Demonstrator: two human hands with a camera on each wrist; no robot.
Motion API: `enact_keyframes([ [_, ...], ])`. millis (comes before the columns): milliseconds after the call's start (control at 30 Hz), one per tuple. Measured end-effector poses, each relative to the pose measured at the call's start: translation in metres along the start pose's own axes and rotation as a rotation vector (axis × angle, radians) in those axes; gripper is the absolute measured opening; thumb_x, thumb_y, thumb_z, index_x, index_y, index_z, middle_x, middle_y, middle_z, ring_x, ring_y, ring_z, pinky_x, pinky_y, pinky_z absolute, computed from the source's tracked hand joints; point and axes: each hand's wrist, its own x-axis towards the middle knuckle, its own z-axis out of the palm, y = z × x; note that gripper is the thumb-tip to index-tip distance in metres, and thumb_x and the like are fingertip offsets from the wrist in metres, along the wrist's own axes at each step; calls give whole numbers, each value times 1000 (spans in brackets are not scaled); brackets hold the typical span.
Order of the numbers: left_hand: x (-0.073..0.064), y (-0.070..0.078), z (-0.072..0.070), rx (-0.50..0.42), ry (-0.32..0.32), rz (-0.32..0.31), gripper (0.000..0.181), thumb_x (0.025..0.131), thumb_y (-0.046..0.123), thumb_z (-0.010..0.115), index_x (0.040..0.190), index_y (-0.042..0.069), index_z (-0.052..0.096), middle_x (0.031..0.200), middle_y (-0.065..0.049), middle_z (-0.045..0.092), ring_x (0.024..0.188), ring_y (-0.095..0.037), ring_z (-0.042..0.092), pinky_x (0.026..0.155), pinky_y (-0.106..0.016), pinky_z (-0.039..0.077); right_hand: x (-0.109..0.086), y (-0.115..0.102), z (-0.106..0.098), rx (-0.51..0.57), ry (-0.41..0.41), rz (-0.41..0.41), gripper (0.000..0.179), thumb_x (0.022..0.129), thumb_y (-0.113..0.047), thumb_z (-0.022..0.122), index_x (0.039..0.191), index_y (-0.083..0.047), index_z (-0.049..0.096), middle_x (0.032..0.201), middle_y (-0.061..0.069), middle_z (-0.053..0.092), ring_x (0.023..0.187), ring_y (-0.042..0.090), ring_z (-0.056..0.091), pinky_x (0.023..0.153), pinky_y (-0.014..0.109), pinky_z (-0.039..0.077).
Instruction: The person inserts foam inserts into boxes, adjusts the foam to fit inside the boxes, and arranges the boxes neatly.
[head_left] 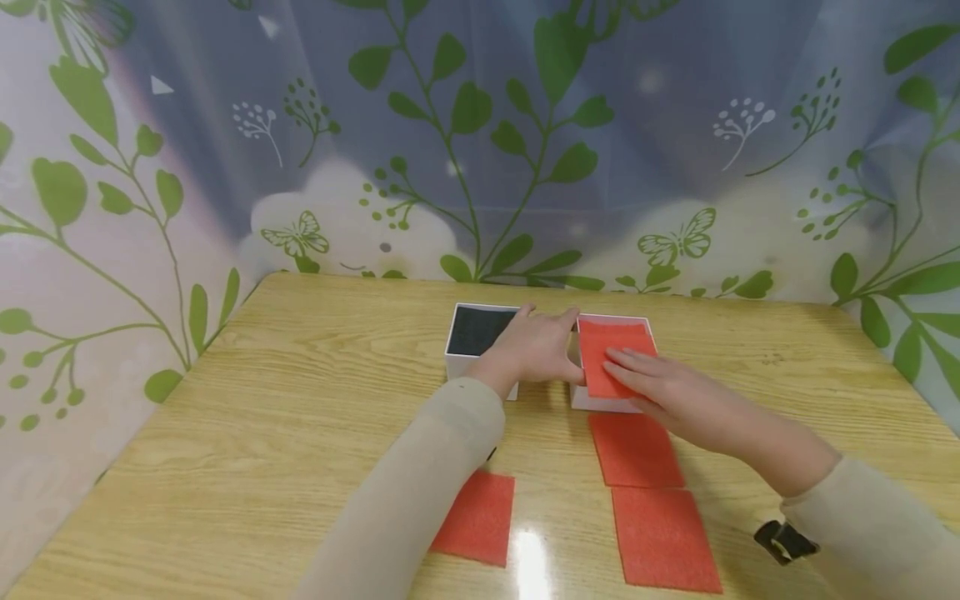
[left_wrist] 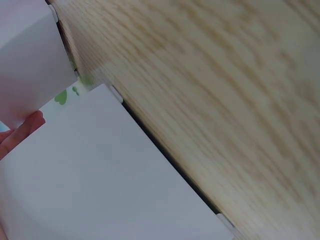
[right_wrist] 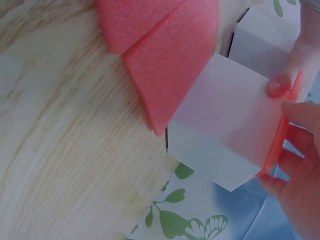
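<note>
A red felt square (head_left: 609, 335) lies over the mouth of the right white box (head_left: 611, 403), and the box rim shows around it. My left hand (head_left: 536, 346) holds this box at its left side, thumb at the near corner and fingers toward the far one. In the right wrist view the left thumb (right_wrist: 281, 85) sits on the box wall by the felt's edge. With fairly straight fingers, my right hand (head_left: 675, 396) presses on the felt from the right. The left white box (head_left: 459, 365), holding dark felt (head_left: 478, 329), stands beside it, partly behind my left hand.
Two red felt squares, a nearer one (head_left: 665, 537) and a farther one (head_left: 637, 450), lie in front of the right box. Another red square (head_left: 483, 518) is partly under my left sleeve. Behind the wooden table (head_left: 300, 400) hangs a leaf-patterned curtain (head_left: 480, 167).
</note>
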Motion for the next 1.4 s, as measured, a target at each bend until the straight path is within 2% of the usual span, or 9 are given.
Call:
enact_keyframes([
  [133,0,0,0,1,11,7,97,76,65,59,149,11,23,141,2,44,124,-10,45,111,-43,11,2,-3,0,-1,1,25,52,87,-4,64,135,3,46,140,23,40,127,42,36,97,58,35],
  [467,0,-1,0,3,25,18,97,76,65,58,148,11,24,136,3,50,121,-9,48,111,-43,13,7,-5,1,-49,34,28,52,86,-5,64,134,4,46,134,26,45,123,42,42,93,56,39],
  [700,1,-2,0,2,22,9,101,74,68,60,149,12,23,135,6,50,121,-9,47,111,-43,12,11,-2,3,-170,69,-23,50,83,-4,68,128,8,52,129,28,50,117,43,48,91,55,42],
  [900,1,-1,1,-34,11,4,102,71,71,60,148,13,25,134,9,51,121,-8,47,111,-43,10,11,-7,2,-201,53,36,56,85,-11,68,133,7,46,135,27,44,121,42,44,95,56,38],
  [1100,1,-1,0,-42,8,3,99,73,67,61,148,13,26,134,10,50,121,-7,47,112,-44,9,19,-18,4,-246,102,-11,63,83,-13,71,137,2,43,140,22,40,125,38,41,95,54,39],
  [1267,0,-2,1,-30,9,7,95,75,63,62,148,13,26,136,9,49,122,-7,46,111,-44,9,26,-20,13,-314,64,-4,60,84,-8,67,138,0,43,141,18,40,125,35,43,95,51,41],
  [1400,2,-1,1,-25,11,14,92,78,58,62,148,12,25,134,10,50,122,-6,46,111,-44,9,27,-20,15,-328,43,17,58,84,-3,64,138,0,43,141,17,42,125,34,44,94,49,42],
])
